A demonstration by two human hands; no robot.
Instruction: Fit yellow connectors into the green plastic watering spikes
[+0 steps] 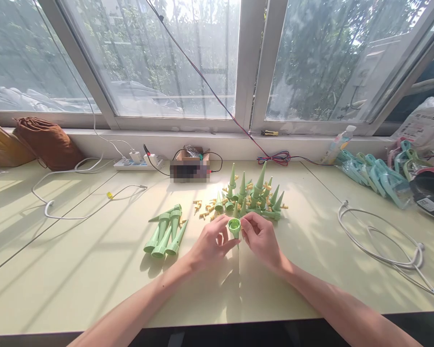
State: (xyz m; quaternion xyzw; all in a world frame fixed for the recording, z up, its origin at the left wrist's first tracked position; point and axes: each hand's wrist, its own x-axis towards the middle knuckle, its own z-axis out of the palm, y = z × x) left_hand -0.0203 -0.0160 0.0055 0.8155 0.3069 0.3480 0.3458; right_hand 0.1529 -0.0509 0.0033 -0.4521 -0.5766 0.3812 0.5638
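The spike [234, 226] is a small piece of pale green plastic. Its round open mouth faces up toward the camera, showing a thick rim and a hollow inside, and the tapered body is mostly hidden behind the rim and the fingers. The left grip [211, 241] is closed on it, thumb and fingertips pinching the rim from the left. The right grip [260, 236] is closed on it too, fingertips pinching from the right, so the spike sits between the two, just above the worktop [94, 270]. Just beyond the grips stands a pile [255, 197] of the same green cones, many with points up. Small yellow bits [204, 208] are scattered at its left edge, near the left grip. Left of the left grip a few more cones [165, 233] lie side by side, points away from the person. No writing can be read. A box [190, 166] well beyond the grips is blurred. The label on a black roll [430, 195] far right of the right grip is too small to tell, and so is the print on a white bag [421, 123] above it. Teal clips [372, 176] lie near that roll, and a white cable [379, 241] loops between them and the right grip.
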